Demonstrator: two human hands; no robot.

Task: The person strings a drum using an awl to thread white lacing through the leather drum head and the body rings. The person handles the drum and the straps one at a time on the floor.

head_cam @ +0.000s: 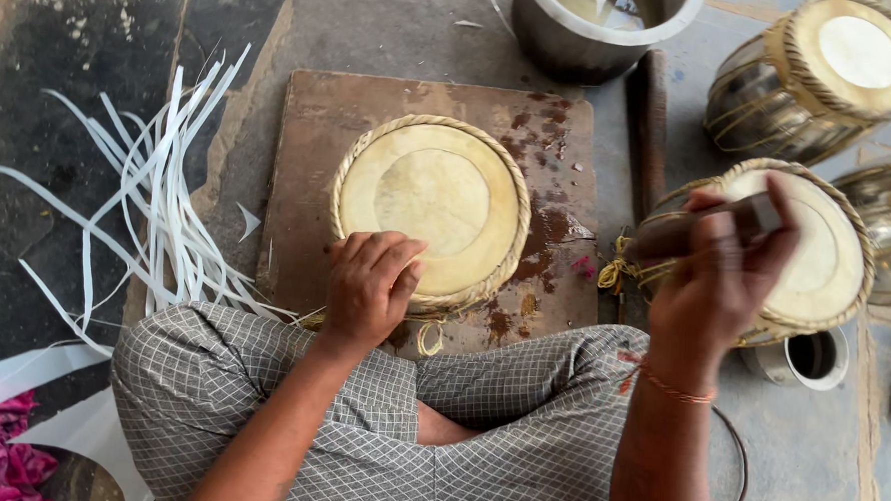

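Head view, looking down at crossed legs in grey checked cloth.

Centre frame: a drum head (432, 205), round skin with braided straw-coloured rim, sits on a stained wooden board (311, 114). Left hand (369, 282) rests on its near rim, fingers curled over the edge, pressing rather than gripping anything.

Right of centre: right hand (720, 278) is raised, closed around a dark-handled tool (702, 227); the tip is blurred, so its kind is unclear.

Progress, as a judgement: the rim braid looks complete and the skin is seated, with lacing ends loose at the near edge, so fitting looks mostly done and tightening or finishing remains.

Right side: three similar drums (824, 72) already laced. Top centre: steel pot (575, 41). Left: loose white strips (158, 188). Lower right: small metal cup (811, 357).
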